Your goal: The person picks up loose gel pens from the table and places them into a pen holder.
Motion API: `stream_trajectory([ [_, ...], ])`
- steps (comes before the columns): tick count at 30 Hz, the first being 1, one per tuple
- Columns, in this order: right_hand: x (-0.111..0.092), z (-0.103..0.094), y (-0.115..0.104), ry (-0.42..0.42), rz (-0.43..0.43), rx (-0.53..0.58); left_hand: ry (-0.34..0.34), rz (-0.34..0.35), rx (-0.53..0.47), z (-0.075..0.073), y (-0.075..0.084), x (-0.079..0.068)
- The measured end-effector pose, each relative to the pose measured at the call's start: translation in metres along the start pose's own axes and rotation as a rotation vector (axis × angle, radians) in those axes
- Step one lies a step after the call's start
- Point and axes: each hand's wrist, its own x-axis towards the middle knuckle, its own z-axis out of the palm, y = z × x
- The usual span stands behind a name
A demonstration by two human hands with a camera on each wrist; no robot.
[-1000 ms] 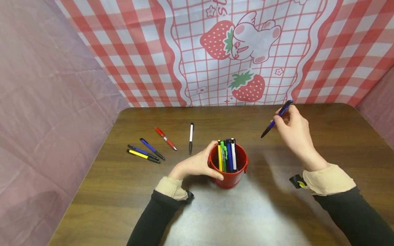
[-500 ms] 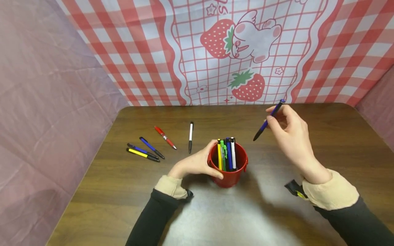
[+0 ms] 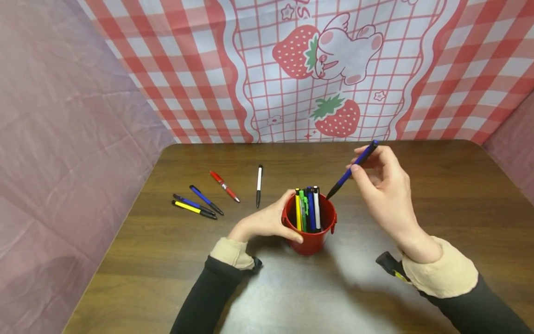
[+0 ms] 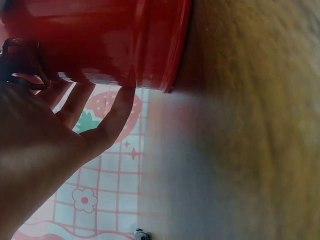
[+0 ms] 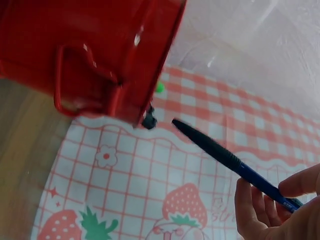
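A red bucket stands on the table with several pens upright in it: yellow, green, blue and white. My left hand holds the bucket from its left side, the thumb along the front of the rim; in the left wrist view its fingers reach round the red wall. My right hand pinches a blue pen between thumb and fingers. That pen slants with its black tip down, close to the right back rim of the bucket. In the right wrist view the blue pen's black grip points toward the bucket's mouth.
Left of the bucket lie a white pen, a red pen, blue pens and a yellow pen on the brown wooden table. A red checked cloth hangs behind, and a pink cloth at the left.
My right hand has moved left and toward the bucket with the blue pen, whose tip has come down from the table's right side to the rim. The left hand stays on the bucket.
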Motion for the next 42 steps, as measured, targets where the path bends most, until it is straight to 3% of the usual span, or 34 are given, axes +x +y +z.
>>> stream_trajectory([
  [17, -0.013, 0.014, 0.021, -0.195, 0.043, -0.083, -0.007, 0.008, 0.004, -0.001, 0.001, 0.000],
  [29, -0.018, 0.022, 0.028, -0.266, 0.062, -0.186, -0.008, -0.005, 0.025, -0.001, 0.002, 0.001],
  [42, -0.023, 0.029, 0.043, -0.283, -0.036, -0.272, -0.007, -0.028, 0.023, 0.001, 0.010, -0.002],
])
